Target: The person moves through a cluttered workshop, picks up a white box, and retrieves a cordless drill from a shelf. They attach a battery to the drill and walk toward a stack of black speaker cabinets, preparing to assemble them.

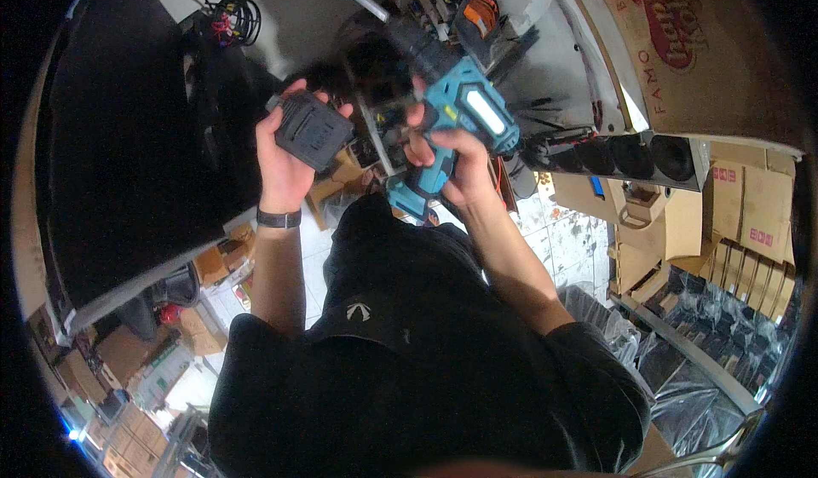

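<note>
My left hand is closed around a black battery pack, with the thumb at its side and the fingertips showing behind it. A teal and black cordless drill is in my right hand, whose fingers wrap its handle. The drill points up and to the left, and a pale silvery bit sticks out of its dark chuck. At the handle's foot, the teal base has no battery on it. The pack and the drill are apart, held side by side in front of me.
A large black panel fills the left side, with a cable coil by its far end. Tools and an orange object lie at the back. A printed cardboard box and a row of black speakers stand right. Plastic-wrapped goods sit lower right.
</note>
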Tool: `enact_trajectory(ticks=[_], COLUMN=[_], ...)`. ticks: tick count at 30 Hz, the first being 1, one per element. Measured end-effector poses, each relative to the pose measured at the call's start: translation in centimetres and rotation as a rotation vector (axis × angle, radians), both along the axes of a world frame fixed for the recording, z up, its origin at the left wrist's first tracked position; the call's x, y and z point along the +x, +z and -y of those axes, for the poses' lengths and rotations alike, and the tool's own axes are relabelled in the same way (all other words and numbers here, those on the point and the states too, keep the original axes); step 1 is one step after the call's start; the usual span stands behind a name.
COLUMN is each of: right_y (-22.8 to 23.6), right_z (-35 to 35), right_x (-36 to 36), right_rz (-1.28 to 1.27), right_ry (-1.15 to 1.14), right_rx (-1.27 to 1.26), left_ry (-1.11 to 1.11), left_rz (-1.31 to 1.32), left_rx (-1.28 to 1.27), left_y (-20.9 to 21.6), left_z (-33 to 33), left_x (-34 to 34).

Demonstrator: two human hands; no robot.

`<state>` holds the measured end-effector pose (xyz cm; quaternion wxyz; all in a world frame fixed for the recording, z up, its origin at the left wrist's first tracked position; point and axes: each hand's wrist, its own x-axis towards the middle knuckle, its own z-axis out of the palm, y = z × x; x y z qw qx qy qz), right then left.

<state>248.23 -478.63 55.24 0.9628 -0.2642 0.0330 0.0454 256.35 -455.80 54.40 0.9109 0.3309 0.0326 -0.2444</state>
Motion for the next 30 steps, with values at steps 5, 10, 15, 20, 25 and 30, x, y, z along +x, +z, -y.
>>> enact_trajectory(ticks=[5,10,15,20,25,30], right_y=[3.8,6.4,7.2,7.4,7.9,8.0], right_z=[-2.1,-4.8,-7.5,-9.2,-10.0,-10.1], right_x=[6.4,11.4,13.7,14.1,14.1,14.4], right_rz=[0.178,0.252,0.288,0.248,0.239,0.193], right_ry=[-0.082,-0.129,-0.182,-0.148,-0.180,-0.256], right_rx=[0.128,0.020,-0.150,-0.370,-0.417,-0.345], left_ry=[0.037,-0.022,-0.002,0.014,0.007,0.015], left_rz=[0.052,-0.028,-0.098,-0.132,-0.154,-0.148], left_rx=[0.194,0.173,0.195,0.201,0.210,0.213], left_y=[2.9,5.4,5.8,5.1,4.0,3.3], left_z=[0.0,-1.4,-2.7,-3.5,-3.7,-3.6], left_x=[3.5,5.4,6.9,7.9,8.4,8.8])
